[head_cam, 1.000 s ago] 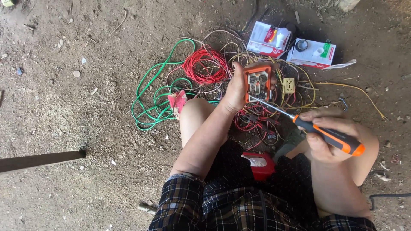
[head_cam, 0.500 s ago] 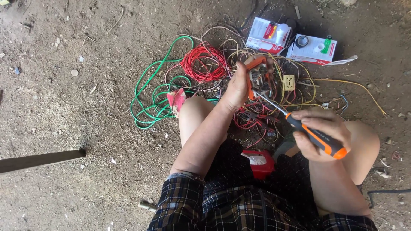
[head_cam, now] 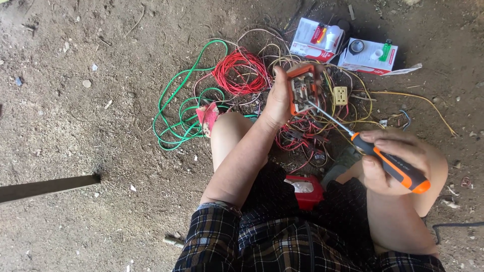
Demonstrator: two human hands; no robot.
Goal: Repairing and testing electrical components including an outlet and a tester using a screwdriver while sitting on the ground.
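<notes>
head view: left hand (head_cam: 278, 103) grips an orange switch (head_cam: 302, 88); right hand (head_cam: 390, 158) is wrapped around a screwdriver (head_cam: 375, 153), its tip in the switch, above tangled wires (head_cam: 242, 75).

Both hands (head_cam: 282, 98) (head_cam: 390, 161) in closed grip

The orange switch module (head_cam: 302, 89) is held upright above the tangle of wires, its pale inner face (with metal contacts) turned sideways toward the tool. The screwdriver (head_cam: 375, 151), orange-and-black handled, slants up-left, its thin steel tip touching the module's face.
</notes>
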